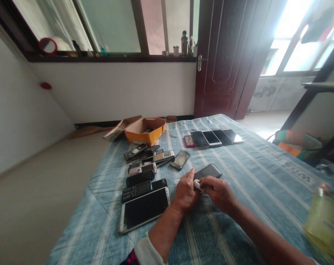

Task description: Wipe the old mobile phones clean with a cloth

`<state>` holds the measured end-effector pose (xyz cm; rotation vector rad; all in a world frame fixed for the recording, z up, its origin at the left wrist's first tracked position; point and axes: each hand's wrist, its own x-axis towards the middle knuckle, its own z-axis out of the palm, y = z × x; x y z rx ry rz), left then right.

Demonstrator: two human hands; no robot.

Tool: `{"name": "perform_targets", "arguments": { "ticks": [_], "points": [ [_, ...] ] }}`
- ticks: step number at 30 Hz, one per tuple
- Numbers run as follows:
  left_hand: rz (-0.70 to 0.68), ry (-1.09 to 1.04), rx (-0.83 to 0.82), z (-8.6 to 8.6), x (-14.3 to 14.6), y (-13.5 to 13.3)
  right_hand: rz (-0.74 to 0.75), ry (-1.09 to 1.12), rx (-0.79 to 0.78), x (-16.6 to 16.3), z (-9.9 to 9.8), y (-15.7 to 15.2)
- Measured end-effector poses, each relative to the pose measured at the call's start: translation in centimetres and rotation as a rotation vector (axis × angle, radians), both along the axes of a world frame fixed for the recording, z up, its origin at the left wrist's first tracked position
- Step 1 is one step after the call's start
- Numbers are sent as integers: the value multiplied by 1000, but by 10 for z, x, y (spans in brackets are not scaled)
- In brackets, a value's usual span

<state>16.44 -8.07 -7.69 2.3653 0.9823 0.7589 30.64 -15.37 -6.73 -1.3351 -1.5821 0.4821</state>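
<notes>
A dark grey smartphone [209, 171] lies on the striped blue cloth [211, 235], its near end between my two hands. My left hand [185, 189] grips that phone's near-left edge. In my right hand [219, 192] is a small white wad of tissue or cloth [197, 184], pinched and pressed against the phone. Just beyond my left hand rests a phone with a pale screen [180, 159]. To its left are several old keypad phones [136, 191] in a loose pile, and nearer me a large white-framed tablet [145, 209].
An orange cardboard box [147, 137] stands open at the far left edge. Several smartphones [211, 138] lie in a row at the back, beside a small red phone [188, 141]. A bottle of yellow liquid [323, 222] is at the right. Beyond stands a dark red door [224, 55].
</notes>
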Motion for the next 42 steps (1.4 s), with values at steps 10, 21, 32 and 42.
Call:
{"name": "perform_targets", "arguments": {
  "ticks": [10, 21, 32, 42],
  "points": [
    [-16, -18, -6, 0, -1, 0, -145, 48, 141, -1, -7, 17],
    [-3, 14, 7, 1, -2, 0, -26, -167, 40, -3, 3, -2],
    [2, 7, -44, 7, -3, -2, -199, 199, 17, -4, 5, 2],
    [-30, -18, 13, -1, -4, 1, -131, 309, 72, -13, 1, 2]
  ]
}}
